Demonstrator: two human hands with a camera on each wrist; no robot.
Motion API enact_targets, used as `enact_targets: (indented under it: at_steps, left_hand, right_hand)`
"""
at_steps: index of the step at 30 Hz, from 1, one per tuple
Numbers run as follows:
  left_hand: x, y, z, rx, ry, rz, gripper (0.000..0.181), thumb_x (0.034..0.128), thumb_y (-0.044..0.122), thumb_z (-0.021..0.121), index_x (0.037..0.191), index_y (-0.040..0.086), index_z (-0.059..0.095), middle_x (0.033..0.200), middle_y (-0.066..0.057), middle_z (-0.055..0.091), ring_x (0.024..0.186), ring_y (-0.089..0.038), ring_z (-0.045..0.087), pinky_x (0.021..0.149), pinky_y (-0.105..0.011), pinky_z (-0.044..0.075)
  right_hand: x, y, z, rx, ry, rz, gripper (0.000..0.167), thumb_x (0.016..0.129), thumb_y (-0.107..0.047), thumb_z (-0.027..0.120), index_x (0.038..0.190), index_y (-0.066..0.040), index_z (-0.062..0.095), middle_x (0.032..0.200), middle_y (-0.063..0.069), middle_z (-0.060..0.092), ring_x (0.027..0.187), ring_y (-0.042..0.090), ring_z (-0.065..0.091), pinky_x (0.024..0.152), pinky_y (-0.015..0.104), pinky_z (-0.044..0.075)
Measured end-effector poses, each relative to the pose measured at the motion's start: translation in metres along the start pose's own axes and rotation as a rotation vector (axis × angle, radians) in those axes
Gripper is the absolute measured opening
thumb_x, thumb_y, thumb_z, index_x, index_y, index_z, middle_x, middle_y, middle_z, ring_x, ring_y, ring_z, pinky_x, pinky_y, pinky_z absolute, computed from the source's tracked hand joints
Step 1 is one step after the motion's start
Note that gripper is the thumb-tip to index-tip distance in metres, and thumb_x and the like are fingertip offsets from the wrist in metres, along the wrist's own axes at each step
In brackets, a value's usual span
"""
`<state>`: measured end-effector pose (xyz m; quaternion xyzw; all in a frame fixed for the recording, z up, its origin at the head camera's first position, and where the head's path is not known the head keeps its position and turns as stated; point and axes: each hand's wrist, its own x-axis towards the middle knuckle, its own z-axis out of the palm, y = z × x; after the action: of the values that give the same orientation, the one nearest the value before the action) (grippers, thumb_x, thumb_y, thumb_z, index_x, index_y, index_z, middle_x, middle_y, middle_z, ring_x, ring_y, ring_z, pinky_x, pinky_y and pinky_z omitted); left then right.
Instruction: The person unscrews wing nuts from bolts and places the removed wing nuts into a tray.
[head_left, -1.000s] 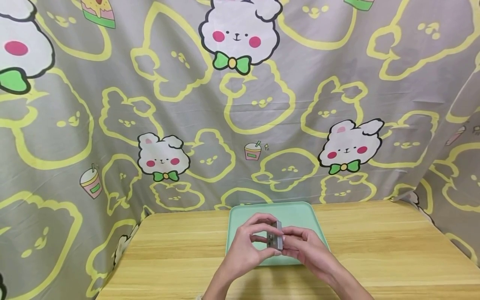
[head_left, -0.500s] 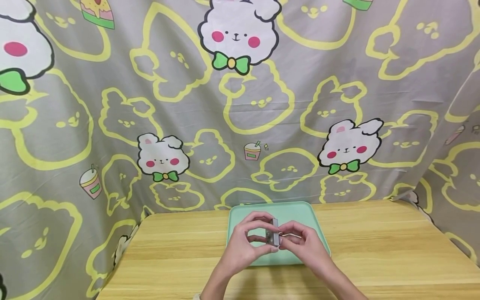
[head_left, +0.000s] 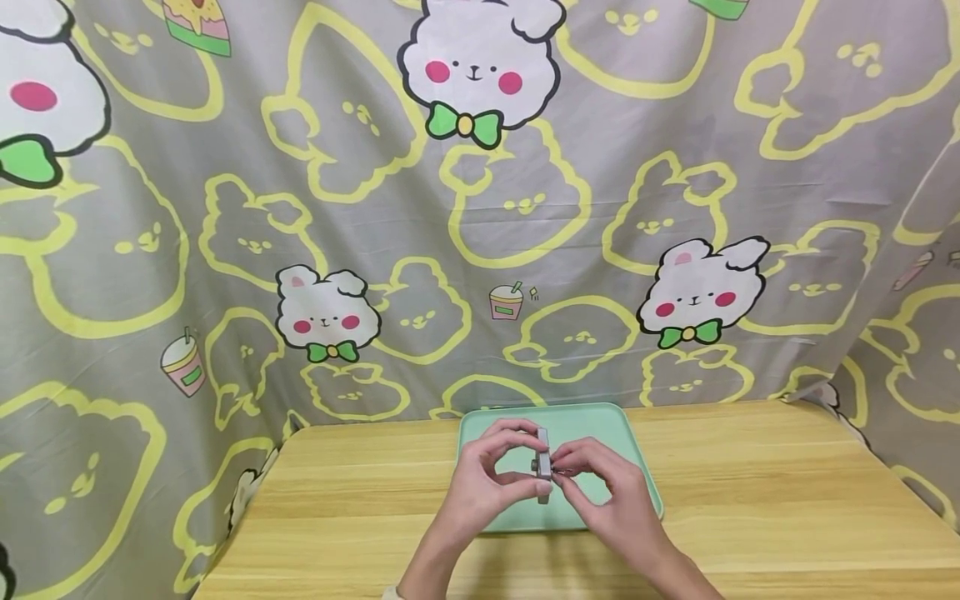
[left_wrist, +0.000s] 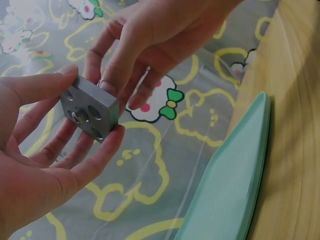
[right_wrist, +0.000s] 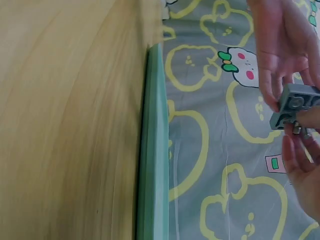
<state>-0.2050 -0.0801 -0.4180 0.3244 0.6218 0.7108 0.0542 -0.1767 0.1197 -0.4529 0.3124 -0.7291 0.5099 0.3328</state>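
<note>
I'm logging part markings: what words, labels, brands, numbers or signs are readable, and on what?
No readable text in any view.
Gray block: no legible marking on the sides shown.
Small metal piece: too small to tell.
Green tray: none seen.
Cloth: printed cups; any text on them is too small to read.

My head view was bright; glare bleached the patterned cloth (left_wrist: 150, 172) at upper left in my dimmer left-wrist view.
</note>
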Motion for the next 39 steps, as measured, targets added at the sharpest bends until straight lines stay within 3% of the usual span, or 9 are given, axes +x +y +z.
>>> enact_targets:
  at_steps: [6,8,13,17,19,24,30,34,39]
  left_hand:
    - [-0.001,0.001,-0.001,-0.027,0.004,-0.016,0.037,0.082,-0.006,0.082,0.116,-0.005,0.07,0.134,-0.021,0.052,0.124,-0.03,0.057,0.089,-0.05,0.061]
    - [-0.001,0.001,-0.001,-0.035,0.004,-0.018,0.037,0.0822,-0.006,0.082,0.117,-0.005,0.069,0.135,-0.021,0.052,0.124,-0.03,0.057,0.089,-0.051,0.061]
    - [-0.002,0.002,-0.002,-0.044,0.003,-0.024,0.037,0.0824,-0.004,0.083,0.117,-0.005,0.069,0.135,-0.021,0.051,0.123,-0.029,0.058,0.089,-0.051,0.061]
    - [-0.002,0.002,-0.002,-0.045,0.002,-0.021,0.037,0.0827,-0.003,0.083,0.117,-0.006,0.069,0.135,-0.021,0.051,0.123,-0.03,0.058,0.09,-0.051,0.061]
    - [-0.002,0.002,-0.002,-0.046,0.005,-0.021,0.037,0.0827,-0.004,0.083,0.117,-0.006,0.068,0.136,-0.021,0.051,0.124,-0.03,0.058,0.09,-0.05,0.061]
    - [0.0,0.003,-0.003,-0.028,0.023,-0.018,0.037,0.0813,-0.007,0.083,0.116,-0.006,0.069,0.135,-0.021,0.051,0.125,-0.03,0.058,0.088,-0.049,0.062]
    - [0.001,0.007,0.0,0.045,0.037,0.015,0.036,0.0784,-0.009,0.084,0.111,-0.003,0.072,0.133,-0.017,0.053,0.12,-0.029,0.057,0.085,-0.047,0.063]
    - [-0.001,0.007,0.003,0.144,0.021,0.066,0.034,0.0772,-0.009,0.085,0.108,0.002,0.075,0.132,-0.013,0.056,0.118,-0.029,0.057,0.083,-0.046,0.064]
    - [-0.003,0.007,0.006,0.291,-0.007,0.1,0.031,0.0784,-0.002,0.087,0.106,0.011,0.078,0.128,-0.005,0.06,0.116,-0.026,0.059,0.081,-0.041,0.064]
  right_hand:
    - [0.003,0.004,0.002,-0.122,0.045,-0.263,0.003,0.096,-0.007,0.072,0.095,-0.009,0.071,0.102,0.008,0.068,0.089,0.021,0.068,0.09,0.015,0.054]
    - [0.004,0.003,0.002,-0.138,0.053,-0.312,0.012,0.102,-0.015,0.065,0.093,-0.008,0.07,0.101,0.01,0.068,0.087,0.022,0.068,0.089,0.015,0.054]
    - [0.008,0.001,0.004,-0.156,0.063,-0.383,0.017,0.104,-0.013,0.061,0.091,-0.006,0.069,0.1,0.011,0.067,0.084,0.024,0.068,0.087,0.016,0.055]
    - [0.006,0.002,0.004,-0.137,0.058,-0.351,0.012,0.101,-0.012,0.065,0.093,-0.005,0.069,0.101,0.011,0.067,0.087,0.024,0.068,0.09,0.016,0.054]
    - [0.005,0.002,0.003,-0.105,0.047,-0.292,0.004,0.095,-0.005,0.073,0.097,-0.005,0.07,0.103,0.011,0.068,0.091,0.024,0.068,0.093,0.017,0.054]
    - [0.003,-0.003,-0.004,0.161,-0.033,0.053,0.038,0.083,0.014,0.077,0.116,-0.003,0.067,0.119,0.017,0.066,0.111,0.025,0.065,0.098,0.028,0.056]
    - [0.005,-0.007,-0.014,0.391,-0.021,0.492,0.025,0.1,-0.001,0.064,0.124,0.006,0.059,0.126,0.026,0.06,0.115,0.024,0.067,0.096,0.036,0.059]
    - [0.008,-0.006,-0.014,0.456,-0.038,0.73,0.037,0.103,-0.014,0.063,0.131,0.01,0.056,0.126,0.025,0.061,0.107,0.026,0.07,0.091,0.039,0.061]
    - [0.008,-0.003,-0.014,0.557,-0.128,0.885,0.049,0.104,-0.02,0.064,0.137,0.012,0.051,0.123,0.019,0.066,0.103,0.028,0.07,0.091,0.04,0.061]
